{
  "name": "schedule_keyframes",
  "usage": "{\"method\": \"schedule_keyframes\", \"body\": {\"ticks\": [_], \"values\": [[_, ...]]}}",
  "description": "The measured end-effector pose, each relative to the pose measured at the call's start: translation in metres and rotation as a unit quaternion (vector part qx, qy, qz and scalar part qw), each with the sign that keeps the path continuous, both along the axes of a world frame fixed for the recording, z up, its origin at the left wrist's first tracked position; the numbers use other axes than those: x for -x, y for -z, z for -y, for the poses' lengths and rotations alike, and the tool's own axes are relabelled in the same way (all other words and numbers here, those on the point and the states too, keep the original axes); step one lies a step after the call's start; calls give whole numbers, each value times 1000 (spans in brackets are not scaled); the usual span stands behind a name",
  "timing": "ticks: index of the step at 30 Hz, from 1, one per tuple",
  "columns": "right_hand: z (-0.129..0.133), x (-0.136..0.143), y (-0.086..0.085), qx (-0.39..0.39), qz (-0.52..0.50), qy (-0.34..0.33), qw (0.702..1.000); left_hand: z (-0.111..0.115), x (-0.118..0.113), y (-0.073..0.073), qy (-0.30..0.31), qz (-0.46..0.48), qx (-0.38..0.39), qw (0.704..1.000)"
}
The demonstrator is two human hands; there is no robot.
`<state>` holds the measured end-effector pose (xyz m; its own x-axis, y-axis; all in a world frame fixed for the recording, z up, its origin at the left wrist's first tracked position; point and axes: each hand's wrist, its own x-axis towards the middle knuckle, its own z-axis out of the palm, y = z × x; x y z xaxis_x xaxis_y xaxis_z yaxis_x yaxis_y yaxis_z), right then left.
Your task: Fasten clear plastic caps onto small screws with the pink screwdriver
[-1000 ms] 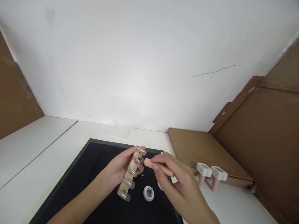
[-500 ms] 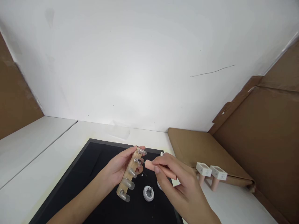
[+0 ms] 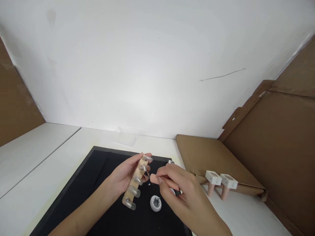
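A slanted wooden bar [image 3: 138, 171] bears five clear tips [image 3: 134, 191] — peach tool [image 3: 154, 178] near.

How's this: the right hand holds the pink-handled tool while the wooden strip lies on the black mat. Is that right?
The wooden strip isn't lying there: the head view shows the left hand holding it. The right hand does hold the pink-handled tool.

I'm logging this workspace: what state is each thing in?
Left hand: gripping wooden strip
Wooden strip: tilted
Five clear nail tips: mounted along strip
Right hand: pinching pink-handled tool
Pink-handled tool: tip near strip
Round white pot: open, on black mat
Two white-topped stands: upright
Cardboard box: lying flat
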<state>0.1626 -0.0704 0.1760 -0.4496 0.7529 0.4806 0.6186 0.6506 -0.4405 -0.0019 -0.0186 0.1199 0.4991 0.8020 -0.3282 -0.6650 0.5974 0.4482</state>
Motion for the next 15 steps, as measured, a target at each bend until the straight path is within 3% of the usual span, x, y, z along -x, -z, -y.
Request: {"method": "schedule_keyframes", "body": {"ticks": [9, 15], "values": [[-5, -1, 7, 42, -116, 15, 992, 2, 1, 6, 22, 2, 4, 1000], [-4, 2, 10, 92, -120, -8, 989, 2, -2, 3, 24, -12, 10, 1000]]}}
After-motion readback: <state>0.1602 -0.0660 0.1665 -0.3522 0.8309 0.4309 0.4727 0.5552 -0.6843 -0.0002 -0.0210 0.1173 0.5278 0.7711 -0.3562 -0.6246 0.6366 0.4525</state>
